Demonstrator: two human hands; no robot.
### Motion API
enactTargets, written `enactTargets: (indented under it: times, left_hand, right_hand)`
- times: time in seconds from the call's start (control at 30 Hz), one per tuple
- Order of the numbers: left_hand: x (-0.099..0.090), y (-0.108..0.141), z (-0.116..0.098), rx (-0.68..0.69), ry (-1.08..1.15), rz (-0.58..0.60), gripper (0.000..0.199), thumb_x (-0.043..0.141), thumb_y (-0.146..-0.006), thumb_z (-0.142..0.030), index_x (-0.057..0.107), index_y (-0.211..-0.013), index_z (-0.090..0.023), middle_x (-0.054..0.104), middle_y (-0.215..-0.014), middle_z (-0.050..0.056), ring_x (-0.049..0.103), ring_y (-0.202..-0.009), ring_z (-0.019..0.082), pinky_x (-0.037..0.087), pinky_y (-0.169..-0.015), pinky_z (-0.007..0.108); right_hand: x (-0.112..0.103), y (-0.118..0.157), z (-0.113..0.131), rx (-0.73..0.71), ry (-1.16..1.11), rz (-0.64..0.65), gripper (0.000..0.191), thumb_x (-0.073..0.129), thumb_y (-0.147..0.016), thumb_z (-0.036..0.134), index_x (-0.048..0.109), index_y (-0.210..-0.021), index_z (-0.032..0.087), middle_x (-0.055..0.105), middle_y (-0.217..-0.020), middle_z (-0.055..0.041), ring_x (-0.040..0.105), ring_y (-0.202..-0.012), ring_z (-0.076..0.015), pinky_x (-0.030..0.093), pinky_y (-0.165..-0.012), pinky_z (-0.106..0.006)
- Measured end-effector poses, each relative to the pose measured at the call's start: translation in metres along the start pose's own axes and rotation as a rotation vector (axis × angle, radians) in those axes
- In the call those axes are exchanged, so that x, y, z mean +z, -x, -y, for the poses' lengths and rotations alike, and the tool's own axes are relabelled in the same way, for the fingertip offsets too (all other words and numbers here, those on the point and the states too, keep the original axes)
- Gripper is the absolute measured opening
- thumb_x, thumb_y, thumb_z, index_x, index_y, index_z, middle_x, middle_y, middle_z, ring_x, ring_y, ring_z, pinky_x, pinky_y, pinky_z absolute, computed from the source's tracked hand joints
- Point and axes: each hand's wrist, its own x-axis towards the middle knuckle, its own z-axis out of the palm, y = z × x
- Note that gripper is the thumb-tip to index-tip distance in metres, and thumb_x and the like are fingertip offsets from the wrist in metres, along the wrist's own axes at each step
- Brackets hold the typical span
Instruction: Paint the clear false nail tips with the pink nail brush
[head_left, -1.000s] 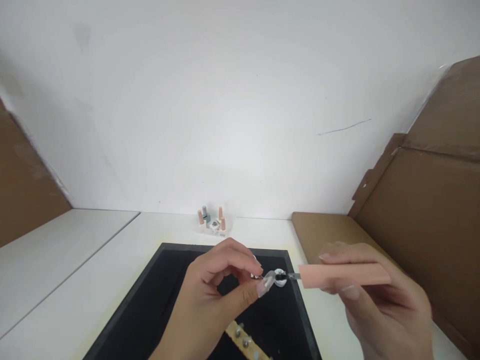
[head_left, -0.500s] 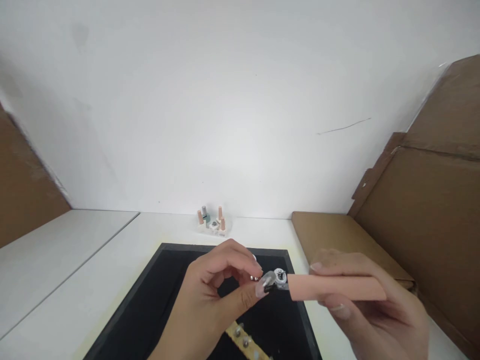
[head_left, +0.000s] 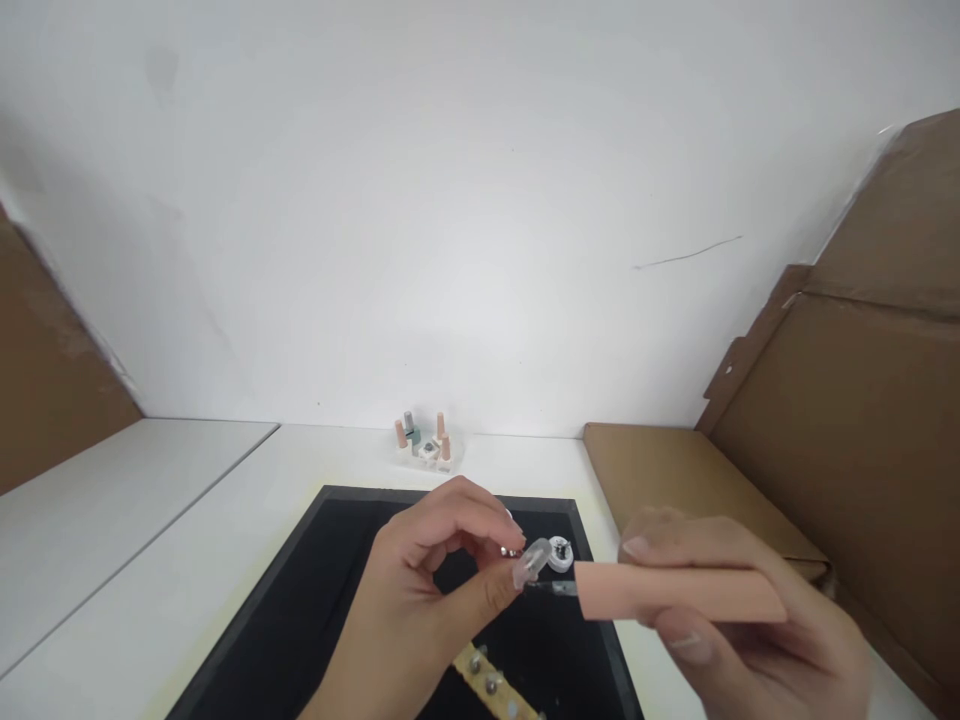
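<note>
My left hand (head_left: 431,590) is closed, pinching a translucent false nail (head_left: 532,564) between thumb and fingertips; small shiny metal beads show beside the fingertips. My right hand (head_left: 750,610) grips a nail polish brush (head_left: 679,592) by its long peach cap. The brush lies almost level, its thin dark tip by the lower edge of the nail; whether it touches I cannot tell. Behind the nail sits a small round white pot (head_left: 559,553) with dark bits in it. Nearer me a yellowish strip (head_left: 495,684) with metal studs rests on the black mat (head_left: 300,600), partly behind my left hand.
Several nail polish bottles (head_left: 442,452) with peach and grey caps stand in a clear holder at the back of the white table (head_left: 217,510). A flat cardboard piece (head_left: 660,460) lies at the right, below an upright cardboard wall (head_left: 847,420). A white wall rises behind.
My right hand has moved the brush slightly down and to the right, and its dark tip sits lower against the nail. My left hand stays nearly still.
</note>
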Motion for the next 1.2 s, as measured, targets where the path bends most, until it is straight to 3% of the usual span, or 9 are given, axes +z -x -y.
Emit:
enactTargets:
  times: [0.4, 0.6, 0.8, 0.97, 1.2]
  left_hand:
    - [0.002, 0.008, -0.004, -0.014, 0.0, -0.045, 0.02, 0.076, -0.078, -0.006, 0.078, -0.075, -0.026, 0.066, -0.078, -0.002, 0.06, -0.065, 0.009, 0.048, -0.061, 0.019]
    - [-0.001, 0.005, -0.005, 0.005, -0.02, -0.037, 0.019, 0.076, -0.079, -0.007, 0.077, -0.075, -0.026, 0.067, -0.079, -0.002, 0.061, -0.066, 0.01, 0.049, -0.062, 0.019]
    - [0.005, -0.002, -0.008, 0.083, -0.128, -0.045, 0.023, 0.073, -0.076, -0.001, 0.077, -0.073, -0.024, 0.069, -0.075, -0.001, 0.062, -0.064, 0.011, 0.05, -0.059, 0.019]
    - [0.006, 0.001, -0.009, 0.061, -0.11, -0.03, 0.023, 0.073, -0.078, -0.003, 0.078, -0.076, -0.025, 0.07, -0.079, 0.0, 0.063, -0.065, 0.012, 0.051, -0.06, 0.021]
    - [0.005, 0.007, -0.007, 0.077, -0.108, -0.077, 0.022, 0.075, -0.075, -0.004, 0.078, -0.074, -0.025, 0.068, -0.077, -0.001, 0.062, -0.062, 0.011, 0.05, -0.058, 0.021]
  right_hand:
    - [-0.002, 0.004, -0.005, 0.017, 0.099, -0.093, 0.01, 0.075, -0.085, 0.037, 0.075, -0.087, 0.028, 0.077, -0.075, -0.0005, 0.071, -0.066, -0.0166, 0.056, -0.056, -0.022]
    - [-0.001, 0.004, -0.004, 0.017, 0.029, -0.109, 0.012, 0.072, -0.087, 0.039, 0.075, -0.087, 0.028, 0.076, -0.075, -0.0011, 0.07, -0.065, -0.0166, 0.054, -0.054, -0.023]
    - [0.003, 0.0, 0.001, 0.019, 0.012, -0.005, 0.016, 0.074, -0.084, 0.044, 0.074, -0.086, 0.028, 0.072, -0.066, 0.0005, 0.065, -0.054, -0.0146, 0.051, -0.048, -0.022]
    - [0.008, 0.003, 0.003, 0.098, 0.021, -0.117, 0.019, 0.073, -0.084, 0.047, 0.073, -0.082, 0.028, 0.071, -0.068, 0.0011, 0.064, -0.057, -0.0137, 0.051, -0.052, -0.022]
    - [-0.003, 0.005, -0.002, 0.037, 0.078, -0.083, 0.006, 0.075, -0.084, 0.034, 0.075, -0.087, 0.029, 0.076, -0.075, 0.0004, 0.072, -0.066, -0.0159, 0.058, -0.059, -0.02]
